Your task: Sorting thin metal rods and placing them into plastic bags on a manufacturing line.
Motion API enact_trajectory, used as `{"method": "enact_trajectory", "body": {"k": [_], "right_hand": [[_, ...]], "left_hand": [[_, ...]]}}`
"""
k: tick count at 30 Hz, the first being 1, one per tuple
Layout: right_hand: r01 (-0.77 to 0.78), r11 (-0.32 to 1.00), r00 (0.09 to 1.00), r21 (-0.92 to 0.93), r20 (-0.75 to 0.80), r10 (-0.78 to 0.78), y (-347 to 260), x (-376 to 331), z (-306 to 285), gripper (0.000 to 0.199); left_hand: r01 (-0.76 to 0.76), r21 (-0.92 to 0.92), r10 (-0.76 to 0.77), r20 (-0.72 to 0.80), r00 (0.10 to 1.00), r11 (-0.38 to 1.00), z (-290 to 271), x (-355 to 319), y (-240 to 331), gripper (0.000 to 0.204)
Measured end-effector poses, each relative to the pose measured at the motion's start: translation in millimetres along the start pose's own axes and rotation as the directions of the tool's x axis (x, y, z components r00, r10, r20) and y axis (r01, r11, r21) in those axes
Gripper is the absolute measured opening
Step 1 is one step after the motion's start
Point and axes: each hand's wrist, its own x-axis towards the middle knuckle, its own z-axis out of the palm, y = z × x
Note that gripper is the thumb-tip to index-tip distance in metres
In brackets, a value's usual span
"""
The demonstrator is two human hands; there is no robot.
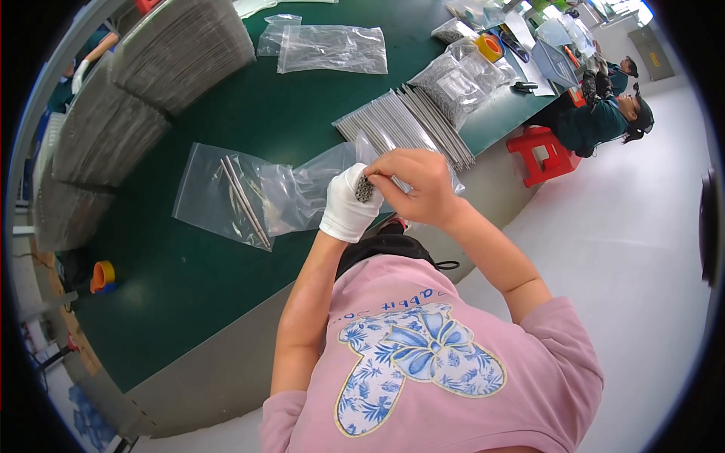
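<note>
Tubes (364,190) at frame centre sit in my curled left hand (347,207), probably for alignment; right hand (417,183) pinches, its hold unclear

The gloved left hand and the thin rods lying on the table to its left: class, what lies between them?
In the head view, crumpled clear plastic lies between the gloved left hand and the thin rods.

Free tbl (234,113) btwn bag (211,195) & stacks (113,143); rods (440,128) in way R
</note>
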Motion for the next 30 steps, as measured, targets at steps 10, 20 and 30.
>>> {"method": "enact_trajectory", "body": {"k": [10,20,30], "right_hand": [[0.193,0.977,0.978,-0.095,-0.06,-0.199,1,-3,4,0.011],[0.178,0.973,0.979,-0.147,-0.076,-0.19,0,-1,2,0.009],[0.118,0.976,0.988,-0.183,-0.076,-0.134,-5,-6,0,0.008]], "left_hand": [[-0.013,-0.009,0.013,0.015,1.0,1.0,-1,-1,-1,0.011],[-0.014,0.057,0.014,-0.007,1.0,0.998,1,-1,-1,0.011],[0.016,0.07,-0.016,0.0,1.0,0.997,0,-2,3,0.01]]}}
